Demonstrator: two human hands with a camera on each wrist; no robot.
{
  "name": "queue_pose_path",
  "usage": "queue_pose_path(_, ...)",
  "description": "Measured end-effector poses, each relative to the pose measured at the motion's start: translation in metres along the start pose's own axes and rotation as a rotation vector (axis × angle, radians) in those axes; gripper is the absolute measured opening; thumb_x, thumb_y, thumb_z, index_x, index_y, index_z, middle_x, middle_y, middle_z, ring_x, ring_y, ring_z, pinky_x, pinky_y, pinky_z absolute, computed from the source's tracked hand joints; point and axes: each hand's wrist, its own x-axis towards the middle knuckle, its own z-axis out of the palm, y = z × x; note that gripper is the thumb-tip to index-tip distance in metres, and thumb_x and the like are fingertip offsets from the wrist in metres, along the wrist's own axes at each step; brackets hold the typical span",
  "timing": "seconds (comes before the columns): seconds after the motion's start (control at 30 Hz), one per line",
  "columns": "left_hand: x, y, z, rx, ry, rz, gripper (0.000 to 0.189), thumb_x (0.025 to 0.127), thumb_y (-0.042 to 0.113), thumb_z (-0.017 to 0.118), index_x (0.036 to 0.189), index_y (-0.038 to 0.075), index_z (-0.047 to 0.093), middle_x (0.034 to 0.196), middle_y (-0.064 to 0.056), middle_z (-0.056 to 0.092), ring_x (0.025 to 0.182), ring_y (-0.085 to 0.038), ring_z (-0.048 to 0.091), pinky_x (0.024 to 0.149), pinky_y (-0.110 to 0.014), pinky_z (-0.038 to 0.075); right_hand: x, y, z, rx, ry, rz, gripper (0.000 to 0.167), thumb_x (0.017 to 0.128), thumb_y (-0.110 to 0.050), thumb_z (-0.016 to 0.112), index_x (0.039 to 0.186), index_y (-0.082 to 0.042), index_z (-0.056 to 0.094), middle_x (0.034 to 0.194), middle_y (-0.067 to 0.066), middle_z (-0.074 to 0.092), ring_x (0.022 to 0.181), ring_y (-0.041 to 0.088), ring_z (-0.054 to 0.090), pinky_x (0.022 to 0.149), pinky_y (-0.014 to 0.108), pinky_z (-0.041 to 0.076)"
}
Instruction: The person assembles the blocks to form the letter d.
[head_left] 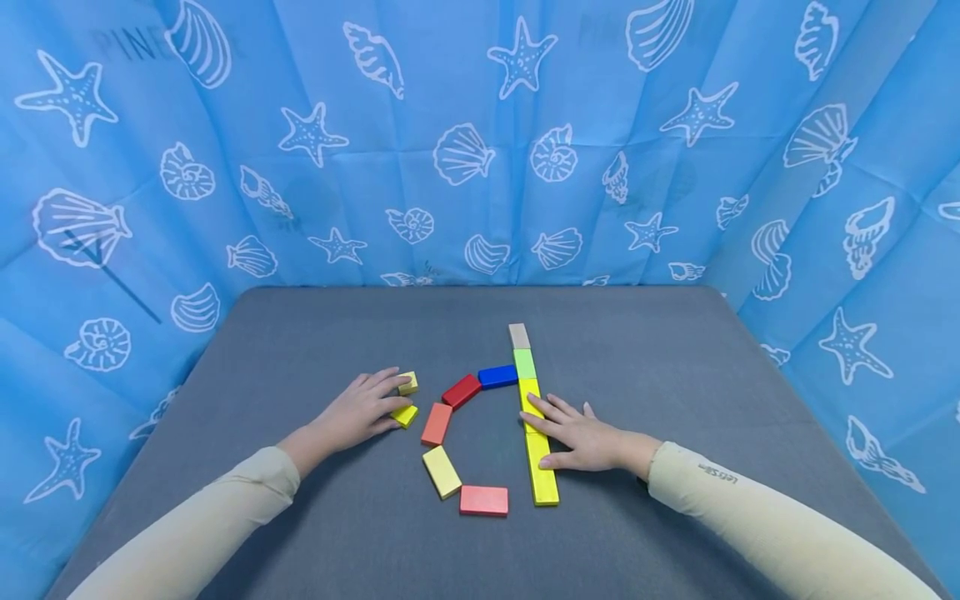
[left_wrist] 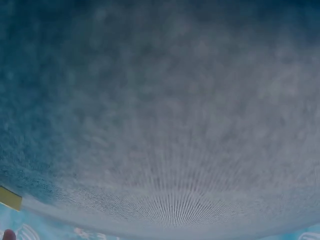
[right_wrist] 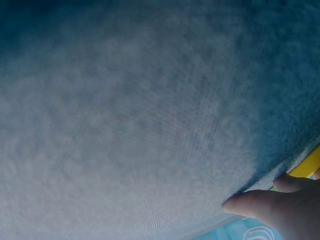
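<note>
My left hand [head_left: 365, 406] is at the left of the block figure, thumb and forefinger on either side of a bright yellow block [head_left: 405, 416], pinching it. A small pale yellow block [head_left: 408, 385] lies by its other fingertips. In the left wrist view, a yellow block [left_wrist: 10, 198] shows at the lower left corner. My right hand [head_left: 588, 437] rests with spread fingers on the column's long yellow blocks [head_left: 543, 483]. Seen from the right wrist, its fingers [right_wrist: 255, 204] lie beside a yellow block [right_wrist: 307, 165].
Above the yellow blocks, the column continues with a green block [head_left: 525, 364] and a whitish block [head_left: 519, 336]. Left of it curve a blue block [head_left: 498, 377], red block [head_left: 461, 390], coral block [head_left: 437, 423], pale yellow block [head_left: 442, 472] and pink block [head_left: 483, 501] on the grey table [head_left: 337, 533].
</note>
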Motion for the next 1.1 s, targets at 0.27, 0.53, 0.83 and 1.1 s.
queue_pose_path(0.27,-0.002,0.004,-0.002,0.048,0.059,0.003,0.036,0.080,0.025,0.082,0.108,0.009,0.067,0.113,-0.008,0.063,0.117,-0.029,0.054,0.092,-0.046,0.045,0.000,0.000,-0.001,-0.006,-0.002,0.008,0.077,0.092,-0.054,0.056,0.155,-0.021,0.026,0.163,0.006,0.007,0.146,0.039,0.006,0.101,0.077,0.007)
queue_pose_path(0.53,-0.001,0.031,-0.021,-0.025,0.065,0.012,0.040,0.079,0.025,0.082,0.111,0.006,0.068,0.102,-0.004,0.064,0.100,-0.022,0.058,0.091,-0.046,0.045,0.000,-0.001,-0.001,-0.008,-0.005,0.015,0.078,0.092,-0.054,0.056,0.155,-0.022,0.025,0.163,0.005,0.007,0.146,0.039,0.006,0.102,0.076,0.007)
queue_pose_path(0.83,0.005,0.079,-0.022,-0.074,0.053,-0.060,0.043,0.079,0.036,0.081,0.113,0.011,0.071,0.100,0.001,0.064,0.096,-0.017,0.057,0.087,-0.040,0.044,0.001,-0.001,0.000,-0.013,-0.008,0.008,0.078,0.092,-0.054,0.056,0.155,-0.021,0.025,0.163,0.005,0.007,0.146,0.039,0.006,0.102,0.076,0.008)
queue_pose_path(1.1,0.021,0.115,-0.024,-0.206,-0.065,-0.170,0.043,0.080,0.040,0.079,0.113,0.012,0.071,0.101,0.003,0.067,0.093,-0.013,0.054,0.081,-0.033,0.045,0.001,0.000,-0.001,-0.009,-0.010,0.011,0.078,0.092,-0.054,0.056,0.155,-0.021,0.025,0.163,0.005,0.007,0.146,0.039,0.007,0.102,0.076,0.008)
